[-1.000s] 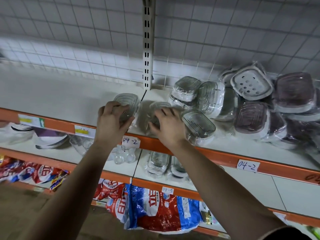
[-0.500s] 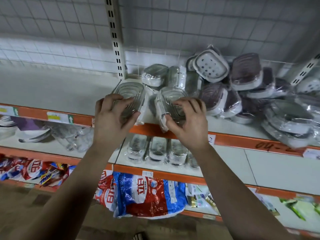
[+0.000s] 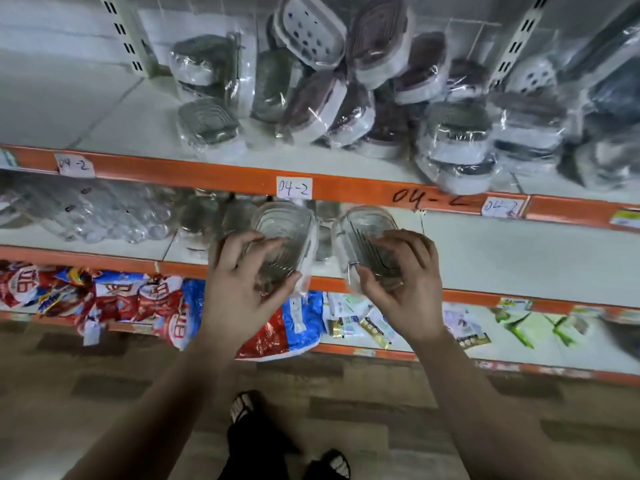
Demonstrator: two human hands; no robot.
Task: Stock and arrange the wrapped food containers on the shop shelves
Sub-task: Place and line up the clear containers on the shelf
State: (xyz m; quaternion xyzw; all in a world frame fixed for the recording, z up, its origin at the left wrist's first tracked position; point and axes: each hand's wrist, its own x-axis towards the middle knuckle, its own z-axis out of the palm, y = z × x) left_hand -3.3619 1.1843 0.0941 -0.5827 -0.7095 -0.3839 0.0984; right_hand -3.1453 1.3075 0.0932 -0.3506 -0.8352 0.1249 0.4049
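My left hand (image 3: 239, 289) grips a clear ribbed container in plastic wrap (image 3: 284, 233), held in front of the middle shelf (image 3: 502, 258). My right hand (image 3: 405, 282) grips a second clear wrapped container (image 3: 367, 230) beside it. Both containers hang in the air just below the orange rail of the upper shelf (image 3: 214, 174). On that upper shelf lies a heap of wrapped containers (image 3: 329, 91), some clear, some with dark lids, one white with holes (image 3: 308, 29).
More clear wrapped items (image 3: 104, 216) sit on the middle shelf to the left. Red and blue bags (image 3: 166, 306) fill the bottom shelf, with small packets (image 3: 363, 323) to their right. A slotted upright (image 3: 124, 32) stands at the back. My feet (image 3: 242, 407) are on a wood-pattern floor.
Both hands have come down from the upper shelf with a container each, now level with the middle shelf. The view has tilted downward and to the right.
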